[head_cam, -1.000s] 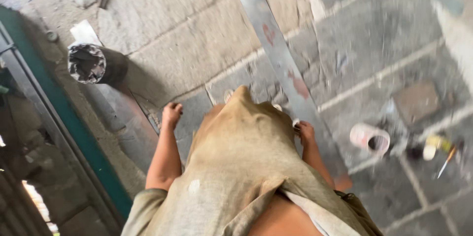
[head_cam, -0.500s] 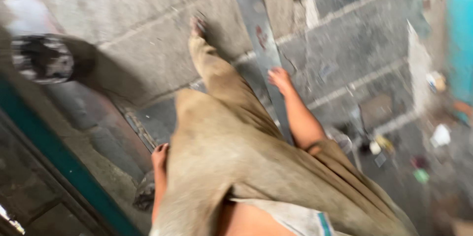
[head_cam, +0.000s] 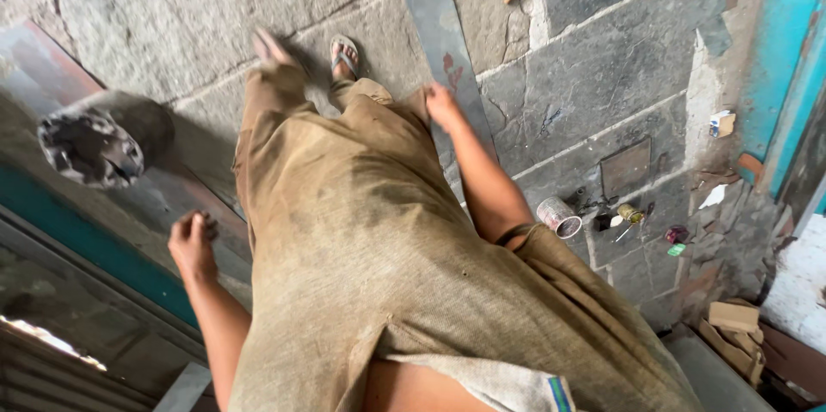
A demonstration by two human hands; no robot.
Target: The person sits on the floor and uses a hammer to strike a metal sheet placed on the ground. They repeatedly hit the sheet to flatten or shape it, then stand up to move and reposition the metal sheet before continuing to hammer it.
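I look down at my own body in a long dusty tan garment [head_cam: 379, 240], with sandalled feet [head_cam: 344, 55] on the stone floor. My left hand [head_cam: 191, 244] hangs at my side with fingers curled and nothing in it, above a flat metal sheet [head_cam: 185, 197] on the ground. Beside my hip, my right hand [head_cam: 441, 106] has its fingers bent loosely and is empty. It is just over a long grey metal strip [head_cam: 439, 16] lying on the floor.
A dark stump-like cylinder [head_cam: 99, 141] stands at the left beside a teal frame [head_cam: 86, 244]. A small tin [head_cam: 557, 216], little bottles and scraps [head_cam: 632, 218] lie at the right. Wood blocks [head_cam: 731, 317] and a turquoise door [head_cam: 787, 42] are at far right.
I have risen from a crouch. Both hands left my knees and now hang at my sides. The view swung so that the right wall and clutter show.
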